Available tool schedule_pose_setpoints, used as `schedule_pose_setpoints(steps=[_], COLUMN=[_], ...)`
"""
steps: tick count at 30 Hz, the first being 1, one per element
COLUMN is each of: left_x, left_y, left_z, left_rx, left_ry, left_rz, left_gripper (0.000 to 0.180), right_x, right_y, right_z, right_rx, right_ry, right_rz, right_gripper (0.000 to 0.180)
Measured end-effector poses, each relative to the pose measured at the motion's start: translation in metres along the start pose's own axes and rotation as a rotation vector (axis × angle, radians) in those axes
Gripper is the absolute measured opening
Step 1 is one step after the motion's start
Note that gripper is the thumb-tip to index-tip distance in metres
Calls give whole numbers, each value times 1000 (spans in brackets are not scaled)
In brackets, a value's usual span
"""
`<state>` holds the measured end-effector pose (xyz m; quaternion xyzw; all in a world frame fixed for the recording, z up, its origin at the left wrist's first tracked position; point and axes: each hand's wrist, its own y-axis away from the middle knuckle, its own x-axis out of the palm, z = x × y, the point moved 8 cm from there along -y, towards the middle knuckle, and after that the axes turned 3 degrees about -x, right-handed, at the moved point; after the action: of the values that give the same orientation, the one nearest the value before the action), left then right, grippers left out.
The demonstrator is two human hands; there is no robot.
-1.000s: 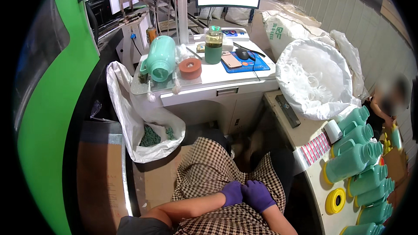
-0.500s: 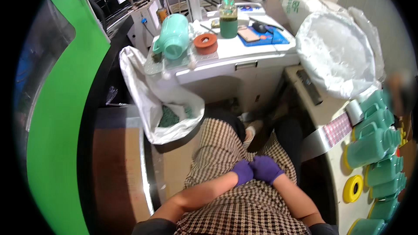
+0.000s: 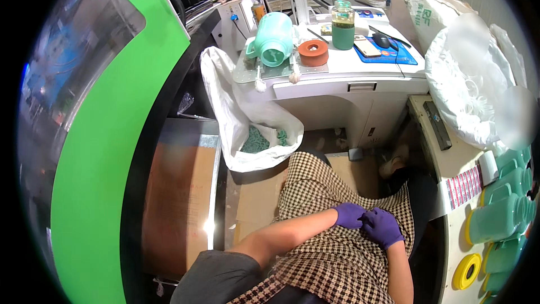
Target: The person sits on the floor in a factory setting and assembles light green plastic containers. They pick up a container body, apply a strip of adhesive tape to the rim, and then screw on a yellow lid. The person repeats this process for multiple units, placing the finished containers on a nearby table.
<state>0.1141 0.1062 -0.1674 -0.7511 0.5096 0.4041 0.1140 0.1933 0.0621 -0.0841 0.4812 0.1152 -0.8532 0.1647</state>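
Note:
Both my hands wear purple gloves and meet over my lap, on a brown-and-black checked apron (image 3: 332,259). My left hand (image 3: 350,215) comes in from the left with its fingers bent toward the other hand. Against its fingertips lie the curled fingers of my right hand (image 3: 383,228). Both are closed; whether anything is pinched where the fingers meet is hidden. To the left of my knees a white sack (image 3: 229,129) stands with its mouth wide, green granules (image 3: 256,139) inside it.
On the white desk ahead lie a turquoise jug (image 3: 274,38), an orange-brown ring (image 3: 313,53), a bottle (image 3: 342,28) and a mouse (image 3: 381,40). At right, a bench bears several green jugs (image 3: 495,220) and a yellow ring (image 3: 467,272). Green machine panel (image 3: 107,135) at left.
The whole view has swung left, so everything sits further right. My hands stay together over my lap; the right knee has moved outward to the right.

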Motion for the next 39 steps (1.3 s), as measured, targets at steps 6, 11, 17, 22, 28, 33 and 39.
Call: schedule_pose_setpoints(steps=[6, 11, 17, 22, 28, 33, 39], left_x=[52, 44, 53, 71, 78, 76, 80], left_y=[-19, -8, -5, 2, -2, -1, 0], left_z=[8, 18, 22, 55, 57, 59, 76], left_rx=[132, 176, 73, -141, -144, -148, -117], left_ry=[148, 363, 200, 6, 26, -22, 34], left_rz=[197, 172, 396, 452, 473, 476, 325], left_gripper=[40, 42, 61, 90, 87, 85, 68], right_x=[-8, -8, -108, -176, -119, -116, -146], right_y=[23, 14, 50, 114, 97, 89, 68], right_z=[-5, 6, 65, -34, -143, -153, -136], right_rx=[68, -62, -399, 265, 469, 435, 496], right_ry=[-118, -125, -159, 472, 1204, 1080, 732], right_rz=[-2, -60, -498, -833, -129, -179, -503], right_gripper=[21, 25, 40, 42, 78, 55, 36])
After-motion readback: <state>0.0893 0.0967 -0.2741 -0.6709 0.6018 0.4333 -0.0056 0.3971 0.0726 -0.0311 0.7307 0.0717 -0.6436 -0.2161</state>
